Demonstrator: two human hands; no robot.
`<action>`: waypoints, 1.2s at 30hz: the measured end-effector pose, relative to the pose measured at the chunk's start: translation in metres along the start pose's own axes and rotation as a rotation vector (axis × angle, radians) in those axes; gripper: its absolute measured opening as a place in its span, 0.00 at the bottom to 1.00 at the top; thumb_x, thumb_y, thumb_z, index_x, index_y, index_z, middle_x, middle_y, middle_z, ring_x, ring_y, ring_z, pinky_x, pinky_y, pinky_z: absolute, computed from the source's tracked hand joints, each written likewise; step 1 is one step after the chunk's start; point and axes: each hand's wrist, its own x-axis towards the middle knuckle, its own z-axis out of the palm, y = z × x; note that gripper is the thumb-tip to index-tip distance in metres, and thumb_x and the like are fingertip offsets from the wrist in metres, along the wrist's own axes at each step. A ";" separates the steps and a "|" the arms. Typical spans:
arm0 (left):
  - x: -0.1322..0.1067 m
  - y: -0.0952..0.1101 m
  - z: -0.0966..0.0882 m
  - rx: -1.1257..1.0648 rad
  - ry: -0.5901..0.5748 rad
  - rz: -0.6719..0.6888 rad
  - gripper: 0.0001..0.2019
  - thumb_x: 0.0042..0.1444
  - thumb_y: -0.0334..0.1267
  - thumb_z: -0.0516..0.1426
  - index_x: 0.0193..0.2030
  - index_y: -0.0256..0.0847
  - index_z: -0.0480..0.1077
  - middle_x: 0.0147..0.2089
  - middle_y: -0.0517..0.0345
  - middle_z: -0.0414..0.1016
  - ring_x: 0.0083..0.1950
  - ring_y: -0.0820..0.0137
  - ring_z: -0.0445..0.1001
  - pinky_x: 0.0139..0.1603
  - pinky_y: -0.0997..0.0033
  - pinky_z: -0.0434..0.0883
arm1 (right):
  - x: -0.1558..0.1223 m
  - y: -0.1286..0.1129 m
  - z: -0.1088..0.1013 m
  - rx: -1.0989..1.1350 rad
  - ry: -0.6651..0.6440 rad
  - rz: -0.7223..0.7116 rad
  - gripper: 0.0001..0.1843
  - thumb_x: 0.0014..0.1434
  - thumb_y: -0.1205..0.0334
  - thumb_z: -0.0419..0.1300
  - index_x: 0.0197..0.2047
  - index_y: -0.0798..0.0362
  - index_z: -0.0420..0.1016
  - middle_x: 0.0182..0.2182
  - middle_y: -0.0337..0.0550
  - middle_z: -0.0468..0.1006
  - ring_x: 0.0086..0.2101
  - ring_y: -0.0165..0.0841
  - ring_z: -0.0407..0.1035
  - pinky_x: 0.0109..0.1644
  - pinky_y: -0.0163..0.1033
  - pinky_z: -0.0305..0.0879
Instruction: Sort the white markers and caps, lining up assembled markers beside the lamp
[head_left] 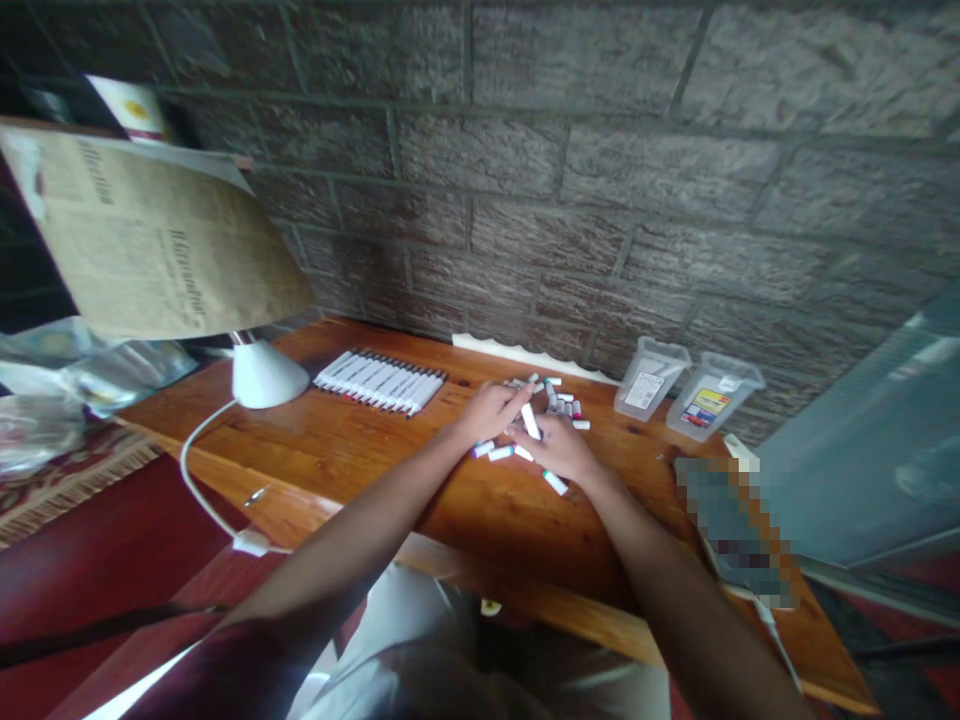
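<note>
Fingers (pixel 517 398) of left hand (pixel 489 412) and right hand (pixel 559 447) stand narrow at a white marker (pixel 530 420) on the wooden counter (pixel 300 440)
Arms (pixel 360 520) stretch forward; hands hide some loose markers (pixel 559 400), exact grip hard to see

Bare hands (pixel 491 410) lead back to a dark maroon sleeve (pixel 214 675) on the left arm (pixel 352 530), above pale, creased clothing (pixel 480 650).

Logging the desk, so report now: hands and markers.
Left hand and right hand at one white plastic marker. Loose white plastic markers scattered on the varnished wooden desk. Tidy row of white markers to the left.
</note>
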 end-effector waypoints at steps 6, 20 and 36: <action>0.000 -0.002 0.000 -0.013 -0.012 -0.023 0.32 0.66 0.53 0.43 0.17 0.36 0.67 0.17 0.59 0.68 0.23 0.75 0.67 0.27 0.76 0.59 | 0.000 0.001 -0.001 0.002 0.011 0.013 0.19 0.60 0.50 0.56 0.28 0.56 0.77 0.22 0.40 0.76 0.24 0.29 0.68 0.27 0.32 0.54; -0.001 0.004 -0.003 -0.134 0.056 -0.083 0.32 0.65 0.55 0.43 0.15 0.37 0.65 0.14 0.60 0.65 0.21 0.74 0.66 0.25 0.76 0.60 | -0.002 -0.004 -0.008 0.101 0.063 0.003 0.20 0.60 0.47 0.56 0.37 0.55 0.79 0.25 0.39 0.76 0.26 0.30 0.67 0.29 0.31 0.57; 0.004 0.009 -0.013 -0.488 0.008 -0.199 0.31 0.60 0.62 0.45 0.21 0.36 0.67 0.17 0.62 0.64 0.20 0.77 0.60 0.24 0.75 0.59 | 0.000 -0.010 -0.011 0.309 0.088 0.044 0.25 0.59 0.43 0.56 0.26 0.57 0.76 0.19 0.38 0.72 0.22 0.27 0.64 0.24 0.31 0.54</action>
